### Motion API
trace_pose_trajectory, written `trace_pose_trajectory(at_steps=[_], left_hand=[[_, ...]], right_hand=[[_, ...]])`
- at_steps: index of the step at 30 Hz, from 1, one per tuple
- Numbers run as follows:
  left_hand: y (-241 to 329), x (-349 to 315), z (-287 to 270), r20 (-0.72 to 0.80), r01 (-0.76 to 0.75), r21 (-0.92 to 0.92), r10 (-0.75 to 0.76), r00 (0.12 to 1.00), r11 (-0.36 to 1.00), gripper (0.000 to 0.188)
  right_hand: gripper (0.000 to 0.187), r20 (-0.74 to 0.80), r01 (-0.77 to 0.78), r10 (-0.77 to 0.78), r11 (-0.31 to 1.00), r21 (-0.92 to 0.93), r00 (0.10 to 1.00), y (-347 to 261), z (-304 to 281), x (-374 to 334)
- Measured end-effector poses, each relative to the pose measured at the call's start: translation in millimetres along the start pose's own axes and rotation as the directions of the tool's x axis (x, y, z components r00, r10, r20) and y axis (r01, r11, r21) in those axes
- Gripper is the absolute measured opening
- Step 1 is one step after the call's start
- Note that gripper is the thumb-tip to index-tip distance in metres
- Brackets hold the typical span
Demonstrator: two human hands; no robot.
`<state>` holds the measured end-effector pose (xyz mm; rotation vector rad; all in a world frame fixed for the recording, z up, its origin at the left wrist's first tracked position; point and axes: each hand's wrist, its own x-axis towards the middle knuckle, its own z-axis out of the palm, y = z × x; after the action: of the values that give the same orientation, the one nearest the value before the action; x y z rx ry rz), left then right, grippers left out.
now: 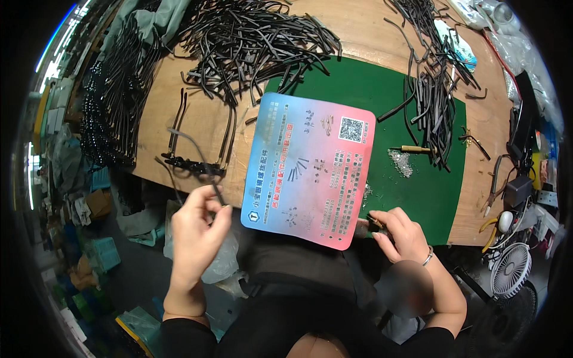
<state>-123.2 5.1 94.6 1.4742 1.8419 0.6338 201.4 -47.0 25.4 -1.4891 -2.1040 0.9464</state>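
My left hand [200, 235] is closed on a slim dark eyeglass temple [200, 149], which points up and away over the table's front edge. Beside it lies a dark eyeglass frame [194, 166] with its temples standing out toward the back. My right hand [401, 234] pinches a small dark and gold-coloured piece [375, 224] at the near right corner of a blue-and-pink printed mat [280, 173]. Little groups of screws and slim dark pins [296, 170] rest on that mat. Fingers hide most of the right hand's piece.
A green mat [441, 203] lies beneath the printed one. It bears a brass-coloured rod-shaped tool [412, 149] and tiny clear bits [401, 163]. Piles of dark temples [250, 42] cover the back, more temples [433, 107] the right. A white fan [510, 269] stands at the right.
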Motion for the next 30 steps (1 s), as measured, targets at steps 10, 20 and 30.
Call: trace_pose_trajectory(at_steps=[10, 20, 30], left_hand=[[-16, 50, 0, -0.012, -0.362, 0.458, 0.413, 0.911, 0.812, 0.011], [-41, 69, 36, 0.009, -0.366, 0.631, 0.465, 0.885, 0.684, 0.022], [-23, 234, 8, 0.307, -0.681, 0.666, 0.719, 0.623, 0.305, 0.018]], right_hand=[[0.031, -0.032, -0.04, 0.04, 0.999, 0.021, 0.999, 2, 1, 3], [0.027, -0.026, -0.056, 0.056, 0.998, -0.002, 0.998, 0, -2, 4], [0.025, -0.079, -0.075, 0.079, 0.996, 0.044, 0.994, -2, 5, 2]])
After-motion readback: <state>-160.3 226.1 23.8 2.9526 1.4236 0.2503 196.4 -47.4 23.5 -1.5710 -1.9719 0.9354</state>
